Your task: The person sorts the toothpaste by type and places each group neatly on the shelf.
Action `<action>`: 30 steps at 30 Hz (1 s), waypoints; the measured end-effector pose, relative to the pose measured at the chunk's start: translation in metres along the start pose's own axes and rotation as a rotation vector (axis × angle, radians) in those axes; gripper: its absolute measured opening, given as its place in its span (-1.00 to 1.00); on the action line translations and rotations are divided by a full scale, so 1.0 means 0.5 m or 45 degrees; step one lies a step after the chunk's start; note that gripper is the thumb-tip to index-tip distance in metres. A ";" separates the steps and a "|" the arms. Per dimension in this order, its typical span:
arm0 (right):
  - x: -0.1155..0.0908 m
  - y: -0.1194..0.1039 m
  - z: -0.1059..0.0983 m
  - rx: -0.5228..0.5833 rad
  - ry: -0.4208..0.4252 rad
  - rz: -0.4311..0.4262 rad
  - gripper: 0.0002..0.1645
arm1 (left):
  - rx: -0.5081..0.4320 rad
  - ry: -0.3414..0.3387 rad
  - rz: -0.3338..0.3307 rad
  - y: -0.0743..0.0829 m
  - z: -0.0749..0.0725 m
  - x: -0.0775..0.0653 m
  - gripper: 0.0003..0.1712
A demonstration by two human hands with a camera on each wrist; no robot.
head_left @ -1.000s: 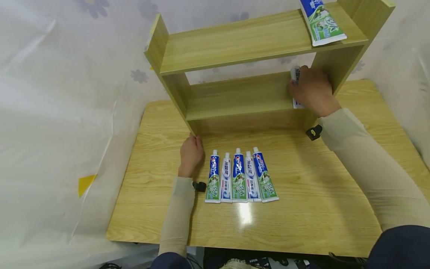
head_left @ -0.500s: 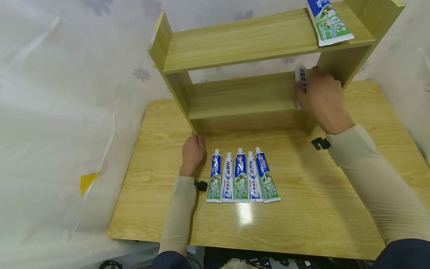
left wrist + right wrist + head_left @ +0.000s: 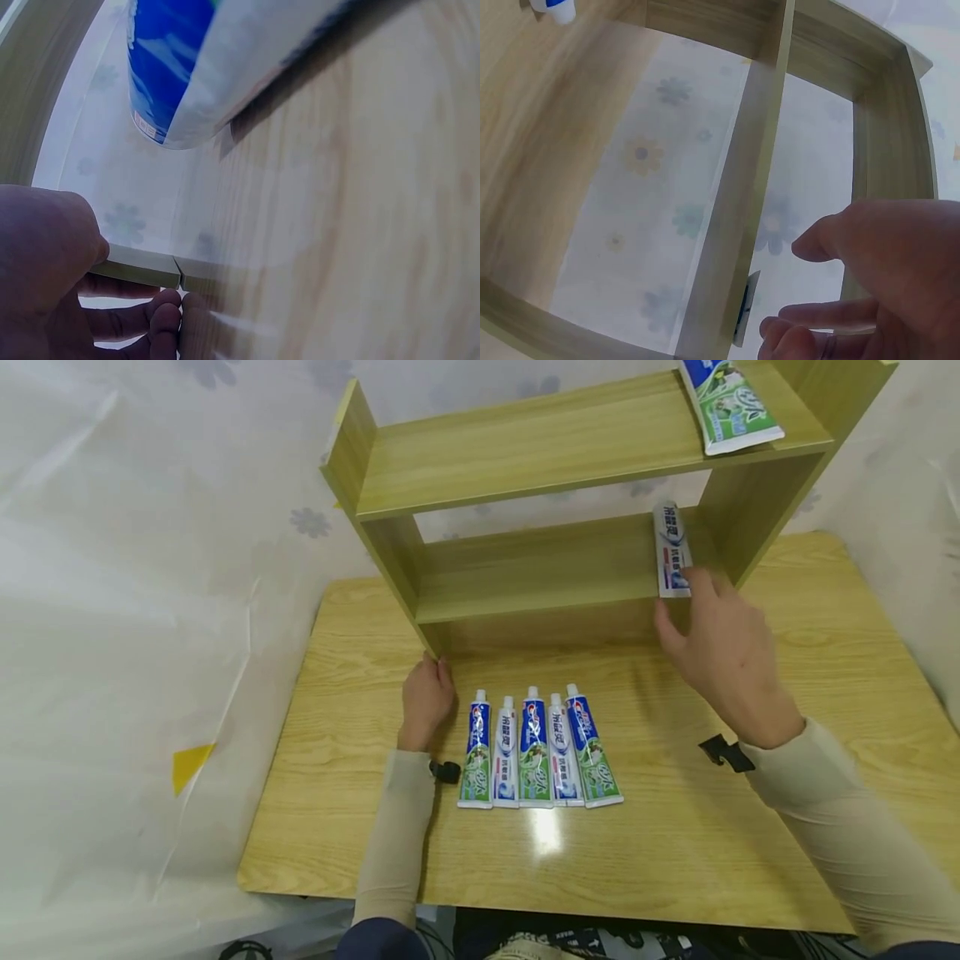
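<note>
In the head view, the person's right hand (image 3: 729, 652) has drawn back from the white toothpaste tube (image 3: 672, 550) it covered half a second ago, leaving the printed face exposed to my feed. The tube lies face up on the lower board (image 3: 525, 575) of the wooden shelf (image 3: 348, 468), toward the right side panel. Its long axis runs back to front, its flat sealed end at the front edge. I make out bold dark lettering, red print and blue accents on white. The right fingers are parted and holding nothing, near the sealed end; whether a fingertip touches it I cannot tell. Unchanged are the blue-and-green tube (image 3: 738, 410) on the upper board and the row of five tubes (image 3: 533, 752) on the bench (image 3: 360, 735), caps toward the shelf. The left hand (image 3: 427, 700) remains at the shelf's left foot.

My left wrist view shows that hand's thumb and curled fingers gripping the panel edge, a blue tube end (image 3: 166, 67) looming overhead.

On the right wrist view, I see a wide gap between thumb and fingers, the white tube's end peeking past the board's edge.
</note>
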State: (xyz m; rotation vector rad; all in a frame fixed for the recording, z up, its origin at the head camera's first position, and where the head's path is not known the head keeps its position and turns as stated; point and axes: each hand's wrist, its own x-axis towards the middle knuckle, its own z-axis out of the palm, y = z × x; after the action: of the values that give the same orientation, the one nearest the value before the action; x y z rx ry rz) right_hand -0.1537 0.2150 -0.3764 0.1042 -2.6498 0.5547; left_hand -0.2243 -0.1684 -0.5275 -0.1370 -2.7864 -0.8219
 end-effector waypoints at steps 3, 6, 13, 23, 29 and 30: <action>-0.021 0.000 0.007 -0.022 0.033 -0.016 -0.38 | 0.001 -0.013 -0.004 -0.001 0.002 0.002 -0.57; -0.041 -0.001 0.014 -0.026 0.037 -0.007 -0.39 | 0.005 -0.016 0.003 -0.003 0.008 0.004 -0.57; -0.089 -0.010 0.048 -0.038 -0.003 -0.043 -0.41 | -0.016 0.013 0.000 -0.039 0.035 0.015 -0.53; -0.174 -0.031 0.139 0.069 -0.275 -0.043 -0.38 | -0.027 0.021 -0.001 -0.060 0.043 0.020 -0.49; -0.226 -0.058 0.185 0.114 -0.580 0.069 -0.28 | 0.011 0.027 0.000 -0.044 0.032 0.009 -0.53; -0.232 -0.060 0.192 0.112 -0.591 0.067 -0.29 | 0.008 0.025 0.001 -0.035 0.025 0.005 -0.54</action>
State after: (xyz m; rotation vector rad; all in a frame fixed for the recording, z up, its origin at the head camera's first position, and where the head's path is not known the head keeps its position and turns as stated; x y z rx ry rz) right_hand -0.0818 0.1475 -0.4943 0.2128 -3.0827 0.7407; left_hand -0.2321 -0.1763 -0.5463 -0.1283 -2.7705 -0.8098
